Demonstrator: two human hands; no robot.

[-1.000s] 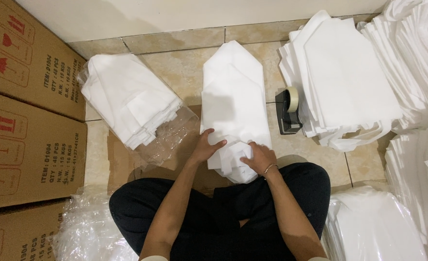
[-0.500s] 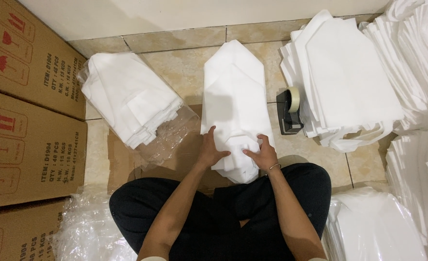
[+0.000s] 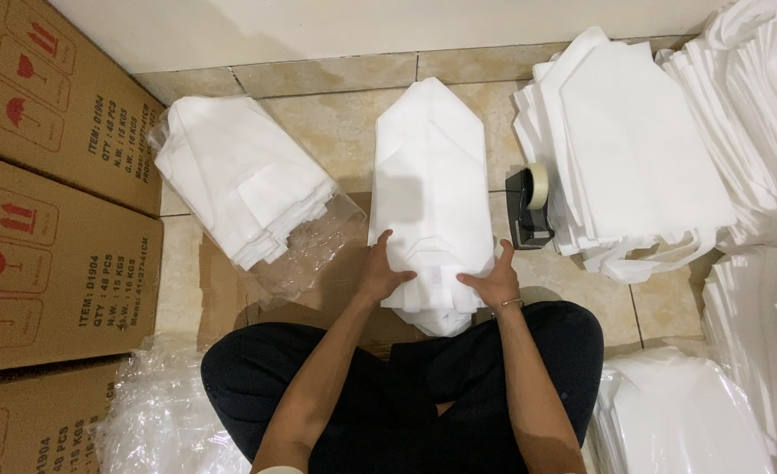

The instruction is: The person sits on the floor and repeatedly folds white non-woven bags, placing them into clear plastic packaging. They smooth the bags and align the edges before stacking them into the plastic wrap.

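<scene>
**Both hands on the near end of the folded white stack**

From the head camera I look down at the floor (image 3: 318, 132) between my knees. A stack of white fabric bags (image 3: 430, 175) lies there, long side pointing away from me, with its far end folded into a point. My left hand (image 3: 381, 274) rests on the near left edge of this stack, and my right hand (image 3: 494, 283) on the near right edge. The fingers of both hands are spread flat and press down on the fabric; I see no pinch on a single layer. The near end of the stack is tucked under and sits just in front of my legs.

To judge how far the work is: to the left lies a bundle of the same white bags (image 3: 239, 180), half inside a clear plastic sleeve (image 3: 318, 246), so this one looks packed or nearly packed. The stack under my hands has no plastic around it, so I think it is gathered and squared but not yet wrapped. A black tape dispenser (image 3: 529, 204) stands just to the right of it, not touched. Further right, large loose piles of white bags (image 3: 643, 158) wait, so much material seems left. Brown cardboard boxes (image 3: 46, 202) stand along the left side.
</scene>
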